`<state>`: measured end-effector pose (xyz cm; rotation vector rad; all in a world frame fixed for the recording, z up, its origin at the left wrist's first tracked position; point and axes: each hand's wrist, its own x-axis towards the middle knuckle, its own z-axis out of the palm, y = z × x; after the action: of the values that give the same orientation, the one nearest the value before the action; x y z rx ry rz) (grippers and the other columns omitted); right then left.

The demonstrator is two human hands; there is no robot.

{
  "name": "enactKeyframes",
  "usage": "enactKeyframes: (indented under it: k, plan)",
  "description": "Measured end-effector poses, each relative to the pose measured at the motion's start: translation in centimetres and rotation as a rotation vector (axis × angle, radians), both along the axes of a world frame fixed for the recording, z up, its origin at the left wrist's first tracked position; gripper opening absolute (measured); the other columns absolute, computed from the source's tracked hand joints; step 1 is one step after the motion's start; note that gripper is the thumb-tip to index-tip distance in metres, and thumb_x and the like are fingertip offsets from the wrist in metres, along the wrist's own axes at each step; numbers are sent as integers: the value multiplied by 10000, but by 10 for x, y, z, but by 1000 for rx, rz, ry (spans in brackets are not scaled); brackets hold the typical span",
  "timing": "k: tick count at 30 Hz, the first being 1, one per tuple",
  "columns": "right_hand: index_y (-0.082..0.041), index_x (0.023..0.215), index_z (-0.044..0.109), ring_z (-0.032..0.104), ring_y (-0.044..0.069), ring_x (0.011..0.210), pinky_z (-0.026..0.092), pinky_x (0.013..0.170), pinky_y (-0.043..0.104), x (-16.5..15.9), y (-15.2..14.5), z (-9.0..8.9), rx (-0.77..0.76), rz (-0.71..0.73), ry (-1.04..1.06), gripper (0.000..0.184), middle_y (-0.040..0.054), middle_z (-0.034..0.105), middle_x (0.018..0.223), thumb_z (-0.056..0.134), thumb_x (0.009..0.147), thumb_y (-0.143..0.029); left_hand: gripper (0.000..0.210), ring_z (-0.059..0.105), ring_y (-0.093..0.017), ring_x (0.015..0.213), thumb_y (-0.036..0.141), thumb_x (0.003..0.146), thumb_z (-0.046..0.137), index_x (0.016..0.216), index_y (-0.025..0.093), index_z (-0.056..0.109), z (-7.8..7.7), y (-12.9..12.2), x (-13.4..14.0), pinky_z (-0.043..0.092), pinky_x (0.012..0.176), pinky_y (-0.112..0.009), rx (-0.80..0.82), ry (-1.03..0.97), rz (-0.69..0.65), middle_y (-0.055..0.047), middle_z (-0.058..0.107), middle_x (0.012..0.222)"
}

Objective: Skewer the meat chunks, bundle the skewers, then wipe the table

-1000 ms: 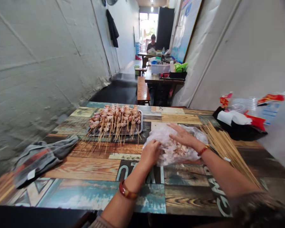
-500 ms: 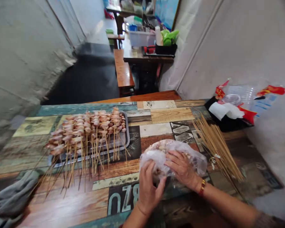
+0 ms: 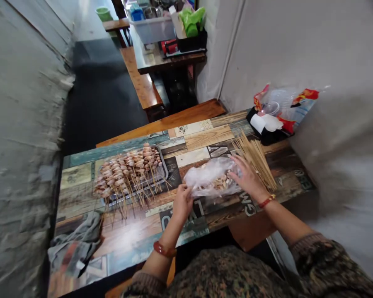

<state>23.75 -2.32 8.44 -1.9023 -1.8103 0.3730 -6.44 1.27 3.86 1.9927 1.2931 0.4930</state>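
Observation:
A clear plastic bag (image 3: 202,176) lies on the patterned table, with pale raw meat pieces (image 3: 222,181) showing through its opening. My left hand (image 3: 182,202) pinches the bag's left edge between thumb and fingers. At the other end, my right hand (image 3: 250,180) has its fingers spread and touches the bag's right side. To the left, a metal tray (image 3: 164,167) carries many skewers of raw meat (image 3: 124,167), their sticks pointing toward me. Bare bamboo skewers (image 3: 256,159) lie in a bundle just beyond my right hand.
A grey cloth (image 3: 81,238) rests on the table's left front corner. At the back right stands a black box (image 3: 267,134) with plastic packaging and white paper. Behind are a wooden bench (image 3: 143,85) and another table holding a plastic tub (image 3: 155,31). A wall (image 3: 329,49) borders the right side.
The view has pulled back and turned. My hands have moved apart, from on top of the bag to its left and right ends, and the bag is spread more widely, showing the meat.

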Motion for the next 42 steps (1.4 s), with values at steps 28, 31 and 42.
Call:
enactKeyframes:
  k: [28,31,42]
  plan:
    - [-177,1123,672,642,231,925,522,867,401,22,-33,-30,-69,-547,460,356,124,678,1016,412,882,-217,415,581,-160,623,483,539,762,771,155,657,57,27,-19,438,594,-257,-710,-257,447,-7,645,675]
    - [-171,1138,655,610,248,995,489,931,425,63,-46,-46,-72,-624,367,368,136,644,1064,410,865,-201,424,596,-172,633,495,533,767,769,159,659,62,25,-24,453,610,-271,-693,-226,444,-7,644,663]
    - [-193,786,642,591,217,869,465,857,351,112,-27,-72,-164,-585,248,154,84,660,867,506,851,-229,410,623,-147,684,411,536,824,812,148,674,82,26,-9,495,672,-267,-841,-357,522,-15,677,757]
